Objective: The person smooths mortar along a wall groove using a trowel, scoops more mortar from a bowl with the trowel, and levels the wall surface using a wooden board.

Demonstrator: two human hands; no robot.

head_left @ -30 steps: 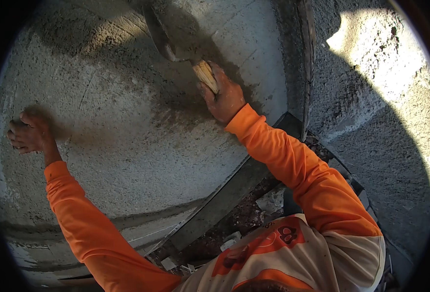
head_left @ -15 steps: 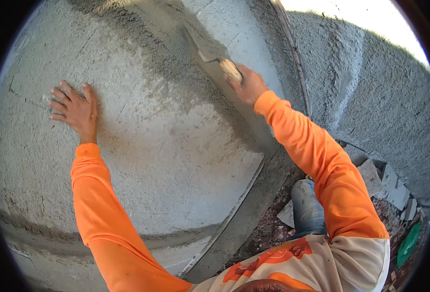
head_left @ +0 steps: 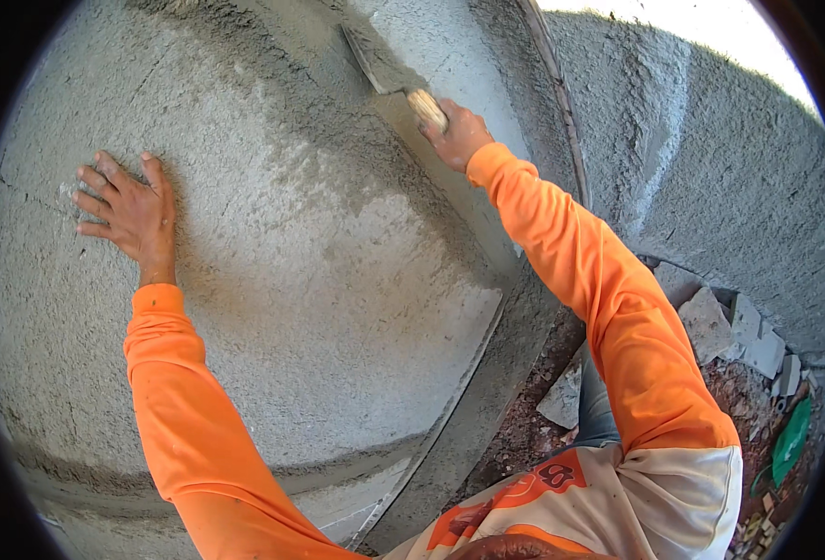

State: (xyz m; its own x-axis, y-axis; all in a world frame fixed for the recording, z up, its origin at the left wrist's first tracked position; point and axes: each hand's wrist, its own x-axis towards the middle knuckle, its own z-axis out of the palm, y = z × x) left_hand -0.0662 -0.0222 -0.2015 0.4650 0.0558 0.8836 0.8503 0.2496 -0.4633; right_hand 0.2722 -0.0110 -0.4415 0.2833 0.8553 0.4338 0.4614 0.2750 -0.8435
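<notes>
We list, hands well apart: right hand (head_left: 459, 136), upper centre, closed round a wooden-handled trowel (head_left: 422, 103), shifted slightly farther up the damp mortar strip (head_left: 461, 207), so smoothing seemingly advances there; left hand (head_left: 134, 213), left of frame, splayed on rough cement surface (head_left: 272, 280).

Trowel handle (head_left: 425, 109) partly hidden
</notes>
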